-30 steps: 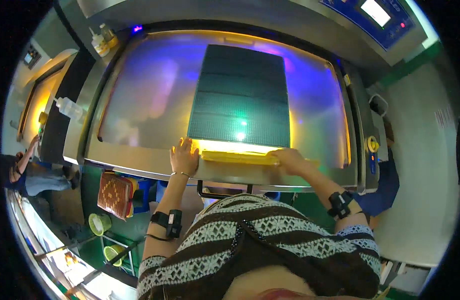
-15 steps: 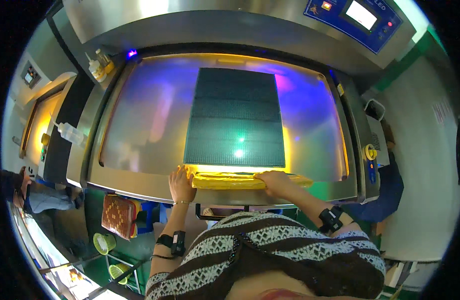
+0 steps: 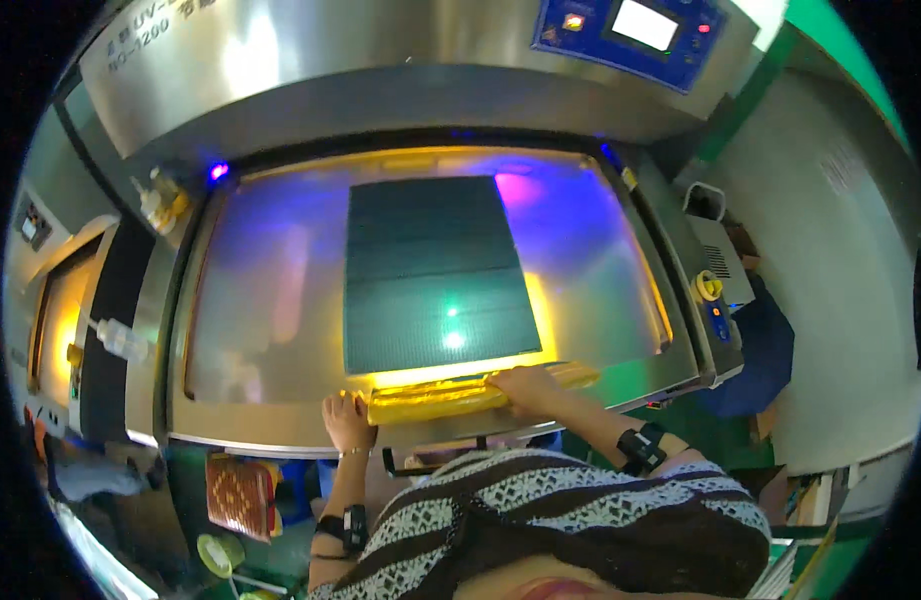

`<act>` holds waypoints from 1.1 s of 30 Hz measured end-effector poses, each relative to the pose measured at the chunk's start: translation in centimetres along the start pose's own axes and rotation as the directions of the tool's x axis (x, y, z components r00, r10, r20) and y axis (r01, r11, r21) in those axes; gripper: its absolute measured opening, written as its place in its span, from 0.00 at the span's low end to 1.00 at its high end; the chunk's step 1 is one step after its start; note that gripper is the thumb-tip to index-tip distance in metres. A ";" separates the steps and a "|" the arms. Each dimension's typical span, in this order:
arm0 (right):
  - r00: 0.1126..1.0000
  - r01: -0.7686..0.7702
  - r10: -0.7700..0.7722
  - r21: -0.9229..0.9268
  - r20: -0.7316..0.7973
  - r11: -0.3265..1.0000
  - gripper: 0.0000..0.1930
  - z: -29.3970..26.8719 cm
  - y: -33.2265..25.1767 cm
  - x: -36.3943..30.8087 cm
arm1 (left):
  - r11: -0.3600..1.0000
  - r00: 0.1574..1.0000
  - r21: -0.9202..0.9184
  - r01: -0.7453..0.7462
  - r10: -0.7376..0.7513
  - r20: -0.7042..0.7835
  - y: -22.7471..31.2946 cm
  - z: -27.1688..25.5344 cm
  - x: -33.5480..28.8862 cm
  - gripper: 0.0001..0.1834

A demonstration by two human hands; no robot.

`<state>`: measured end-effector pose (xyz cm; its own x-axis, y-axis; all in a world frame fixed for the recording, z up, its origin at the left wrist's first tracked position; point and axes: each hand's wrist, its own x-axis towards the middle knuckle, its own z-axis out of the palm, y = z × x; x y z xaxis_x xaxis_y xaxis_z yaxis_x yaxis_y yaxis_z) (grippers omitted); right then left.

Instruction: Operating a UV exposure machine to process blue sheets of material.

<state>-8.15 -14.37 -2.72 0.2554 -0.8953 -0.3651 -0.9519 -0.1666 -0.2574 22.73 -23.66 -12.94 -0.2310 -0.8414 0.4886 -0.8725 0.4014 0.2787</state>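
Observation:
A dark rectangular panel with a fine grid (image 3: 430,270) lies flat on the metal bed (image 3: 270,310) of a machine. Along its near edge runs a shiny, translucent yellow film (image 3: 435,402), gathered into a long thick fold or roll. At the film's left end is my left hand (image 3: 348,424), its fingers curled closed on the edge. My right hand (image 3: 528,391) is closed over the film right of its middle, the fingertips partly hidden beneath or behind it. Both hands are near the bed's front edge.
A steel hood with a blue control panel (image 3: 630,38) rises behind the bed. Squeeze bottles (image 3: 120,338) stand on the left ledge. On the right side lie a yellow tape roll (image 3: 708,287) and a blue tool (image 3: 718,320). A patterned stool seat (image 3: 242,495) is below left.
My view has turned, so the bed and panel appear lower and further left. Both hands remain at the yellow film; my left fingers look more curled.

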 end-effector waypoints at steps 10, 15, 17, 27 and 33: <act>0.998 -0.055 0.055 -0.005 0.012 0.998 0.23 1.3 0.6 0.6 | 0.990 0.985 -0.086 0.109 -0.096 0.145 0.0 -0.4 0.1 0.08; 0.999 -0.008 0.008 0.010 -0.048 1.000 0.23 1.5 0.6 0.5 | 0.998 1.000 -0.053 0.018 -0.016 0.023 0.3 -0.6 0.4 0.09; 0.997 0.007 -0.007 0.005 -0.070 1.000 0.23 1.4 0.5 0.4 | 0.997 0.994 -0.051 0.063 -0.058 0.093 0.3 -0.7 0.4 0.09; 0.993 -0.014 0.012 -0.013 -0.118 1.000 0.24 2.2 0.3 0.6 | 0.996 0.999 -0.084 0.026 -0.024 0.026 -0.1 -0.4 0.3 0.08; 0.984 0.022 -0.024 -0.012 -0.179 1.000 0.21 2.4 0.3 0.7 | 0.996 0.999 -0.082 0.038 -0.035 0.030 -0.2 -0.2 0.2 0.09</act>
<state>-7.84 -14.05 -5.18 0.2439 -0.9504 -0.1928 -0.9479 -0.1916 -0.2545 22.93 -23.86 -12.70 -0.2127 -0.8655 0.4536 -0.8422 0.3978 0.3641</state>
